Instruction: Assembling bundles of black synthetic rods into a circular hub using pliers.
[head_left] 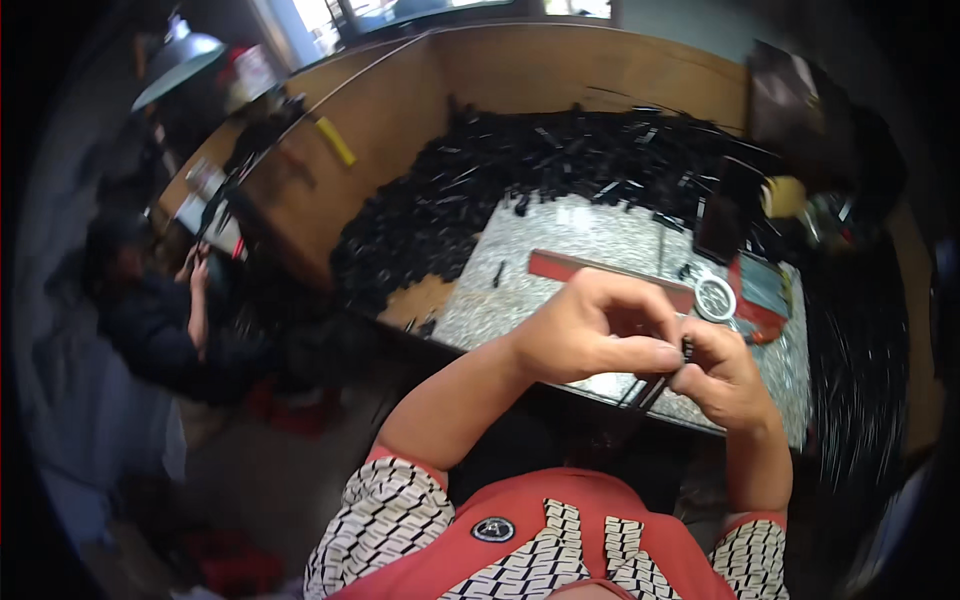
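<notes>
Over the near edge of a speckled white slab, my two hands meet fingertip to fingertip. My left hand pinches with thumb and forefinger at a small black piece. My right hand is closed on the same piece from the other side, its thumb and fingers curled. Several thin dark rods slant down just below the fingers; whether they join the small piece is hidden. Right behind my hands lies a long red-edged bar, and a round white-rimmed dial gauge is close to my right fingers.
A large heap of black parts covers the table's back against wooden boards. Beside the gauge sits a red and blue-grey box. Long black strips lie at the right. Another person works at the left, near a lamp.
</notes>
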